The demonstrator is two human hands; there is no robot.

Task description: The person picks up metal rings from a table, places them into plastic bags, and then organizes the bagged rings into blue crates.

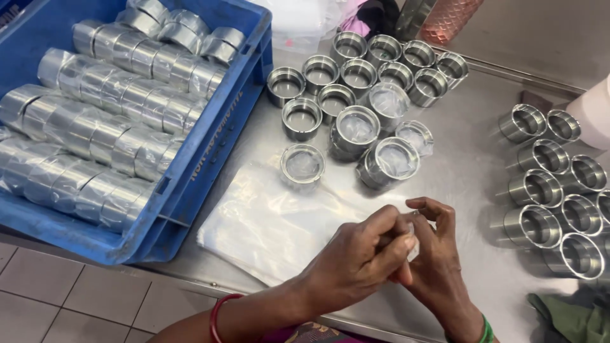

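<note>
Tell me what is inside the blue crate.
The blue crate holds rows of metal rings wrapped in clear plastic, lying on their sides, with a few more stacked at the back. The crate floor and anything beneath the rows is covered from view.

Both hands (394, 254) pinching perhaps a clear bag (412, 238), steel rings (356, 127), blue crate (190, 159)

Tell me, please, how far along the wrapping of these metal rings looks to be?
Well along, it seems. Done: rows of wrapped rings fill the blue crate, and a few bagged ones stand on the table. In hand: the left hand and right hand work a small clear bag together. Left: bare rings behind and another group at right.
</note>
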